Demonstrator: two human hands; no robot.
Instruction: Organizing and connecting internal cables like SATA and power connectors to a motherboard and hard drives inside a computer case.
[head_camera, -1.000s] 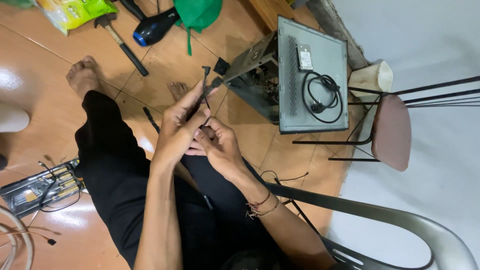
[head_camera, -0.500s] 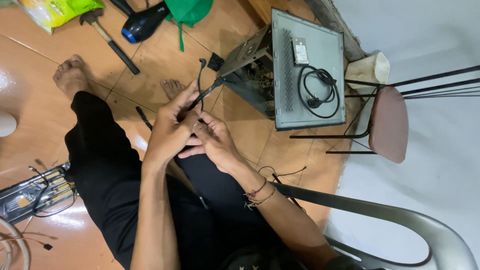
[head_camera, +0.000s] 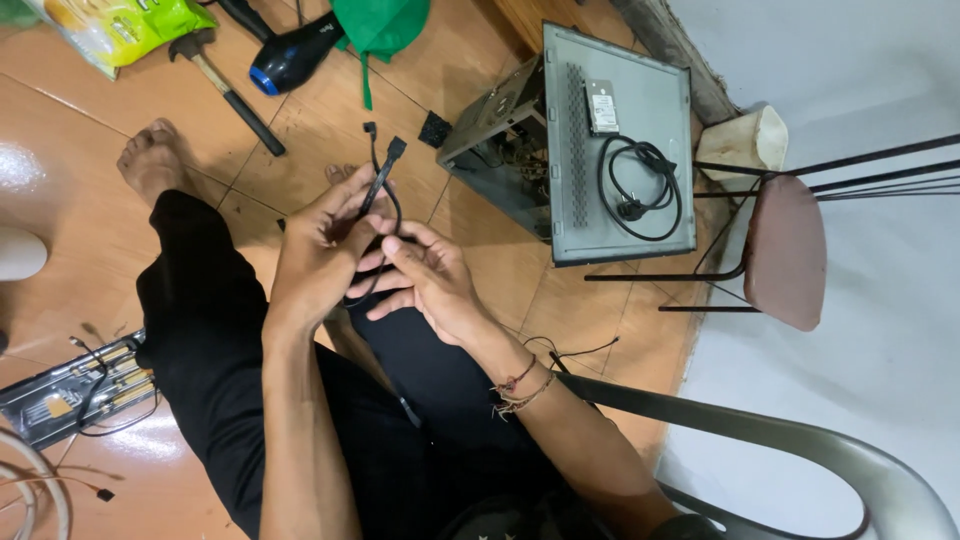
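Note:
I sit on a tiled floor in black trousers, both hands together over my knees. My left hand grips a thin black cable whose two flat connector ends stick up past my fingers. My right hand touches the same cable lower down, fingers curled around its loop beside the left hand. The stretch of cable inside my palms is hidden.
An open grey computer case lies ahead with a small drive and a coiled power cord on its panel. A hammer, hair dryer and green cloth lie beyond. A stool stands right; a tray of parts lies left.
The view has shifted, so everything sits lower in frame. My hands stay joined on the cable, and its connector ends now stand higher above my left fingers.

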